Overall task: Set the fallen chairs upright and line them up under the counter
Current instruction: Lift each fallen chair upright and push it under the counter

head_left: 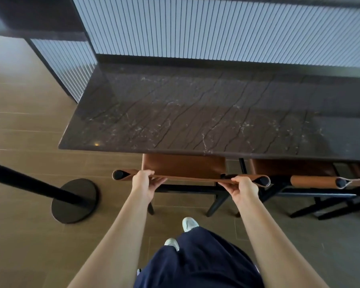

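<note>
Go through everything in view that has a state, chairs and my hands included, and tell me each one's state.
Held chair: upright, seat partly under the counter.
Second chair: upright, seat partly under the counter, untouched.
Left hand: grips the left end of the backrest.
Right hand: grips the backrest's right end.
Stanchion: standing on its round base, apart from the chairs.

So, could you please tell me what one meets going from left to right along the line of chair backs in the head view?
Round black stand base → left hand → right hand → neighbouring chair's backrest. Both hands grip the held chair, which spans them, so it is left out.
</note>
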Action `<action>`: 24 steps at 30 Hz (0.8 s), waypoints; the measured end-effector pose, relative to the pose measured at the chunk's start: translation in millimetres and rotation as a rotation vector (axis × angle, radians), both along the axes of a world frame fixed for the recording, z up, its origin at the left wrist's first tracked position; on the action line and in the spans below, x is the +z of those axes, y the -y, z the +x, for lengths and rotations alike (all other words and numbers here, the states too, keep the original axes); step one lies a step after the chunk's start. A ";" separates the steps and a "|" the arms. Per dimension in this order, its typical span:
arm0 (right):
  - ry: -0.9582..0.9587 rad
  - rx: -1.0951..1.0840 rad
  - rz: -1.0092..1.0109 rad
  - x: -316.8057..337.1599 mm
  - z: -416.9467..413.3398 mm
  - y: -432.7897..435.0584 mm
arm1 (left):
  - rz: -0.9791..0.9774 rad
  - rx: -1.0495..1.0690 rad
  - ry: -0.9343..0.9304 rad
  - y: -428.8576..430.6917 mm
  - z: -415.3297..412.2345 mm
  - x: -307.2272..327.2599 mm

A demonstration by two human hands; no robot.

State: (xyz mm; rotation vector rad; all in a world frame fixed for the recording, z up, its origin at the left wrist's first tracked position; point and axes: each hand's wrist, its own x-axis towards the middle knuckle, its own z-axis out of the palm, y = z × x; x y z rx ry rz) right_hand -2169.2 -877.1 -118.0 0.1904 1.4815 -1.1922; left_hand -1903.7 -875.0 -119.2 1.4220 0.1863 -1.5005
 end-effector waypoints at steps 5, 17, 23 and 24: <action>0.011 0.024 -0.029 0.4 -10.3 14.1 | -0.029 0.020 -0.012 12.3 -9.9 0.2; -0.072 -0.052 -0.013 -5.7 3.1 24.3 | -0.022 0.006 -0.036 22.5 -3.8 -6.9; -0.066 -0.053 0.003 -2.1 4.0 25.0 | 0.023 -0.102 0.000 22.0 -0.7 -6.7; -0.066 -0.053 0.006 -2.5 3.2 24.6 | 0.039 -0.135 0.023 20.9 0.5 -6.3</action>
